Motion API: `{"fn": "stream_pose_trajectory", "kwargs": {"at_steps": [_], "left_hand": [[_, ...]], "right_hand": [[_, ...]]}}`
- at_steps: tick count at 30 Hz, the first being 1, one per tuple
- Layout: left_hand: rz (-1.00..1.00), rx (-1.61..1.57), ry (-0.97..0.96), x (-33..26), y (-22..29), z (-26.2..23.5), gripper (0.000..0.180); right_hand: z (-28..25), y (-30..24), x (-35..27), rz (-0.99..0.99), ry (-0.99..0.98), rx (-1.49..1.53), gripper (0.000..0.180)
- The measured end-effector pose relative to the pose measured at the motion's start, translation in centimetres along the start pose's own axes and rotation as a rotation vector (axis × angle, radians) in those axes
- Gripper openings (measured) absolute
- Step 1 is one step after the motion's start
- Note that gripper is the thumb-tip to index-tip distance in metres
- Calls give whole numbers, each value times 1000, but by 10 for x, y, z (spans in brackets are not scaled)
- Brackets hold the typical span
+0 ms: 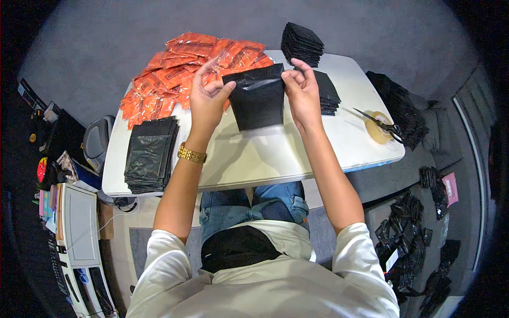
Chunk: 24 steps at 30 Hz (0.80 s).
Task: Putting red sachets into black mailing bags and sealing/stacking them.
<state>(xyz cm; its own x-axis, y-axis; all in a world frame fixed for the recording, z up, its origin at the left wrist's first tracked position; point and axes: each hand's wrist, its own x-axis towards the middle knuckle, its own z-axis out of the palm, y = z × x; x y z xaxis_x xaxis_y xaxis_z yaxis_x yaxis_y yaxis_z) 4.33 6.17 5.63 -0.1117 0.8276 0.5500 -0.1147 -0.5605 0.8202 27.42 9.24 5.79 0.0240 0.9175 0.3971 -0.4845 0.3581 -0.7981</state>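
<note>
Above the white table a black plastic bag [259, 98] hangs flat and upright, its top edge stretched between my hands. My left hand [210, 98] pinches the bag's upper left corner between thumb and index finger, the other fingers raised. My right hand [302, 95] grips the upper right corner the same way. Behind my left hand lies a heap of orange packets [172, 74] in clear wrap. A stack of black bags [150, 153] rests beside my left forearm. Just past my right hand is another black stack [327, 93], partly hidden by that hand.
The white table [275, 159] spans in front of me. A taller black stack [302, 44] stands at its far edge. Scissors [379, 123] lie on a roll of tape [377, 132] at the right. Black bags pile on the grey sofa [392, 175]; a white cabinet [79, 225] stands left.
</note>
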Motion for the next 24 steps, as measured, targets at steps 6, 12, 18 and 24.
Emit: {"fn": "stream_pose_trajectory", "kwargs": {"at_steps": [6,12,18,24], "left_hand": [[-68,3,-148,-37,17,-26,65],[-292,109,-287,-91,12,-36,55],[-202,703,-470,-77,-12,-5,69],[-156,1063,-581,-83,-41,19,88]], "right_hand": [[-20,-23,-33,-20,-91,-252,36],[-65,15,-102,55,-205,-433,14],[-27,34,-88,-26,-424,-1037,35],[-20,78,-85,-7,-597,-1511,65]]}}
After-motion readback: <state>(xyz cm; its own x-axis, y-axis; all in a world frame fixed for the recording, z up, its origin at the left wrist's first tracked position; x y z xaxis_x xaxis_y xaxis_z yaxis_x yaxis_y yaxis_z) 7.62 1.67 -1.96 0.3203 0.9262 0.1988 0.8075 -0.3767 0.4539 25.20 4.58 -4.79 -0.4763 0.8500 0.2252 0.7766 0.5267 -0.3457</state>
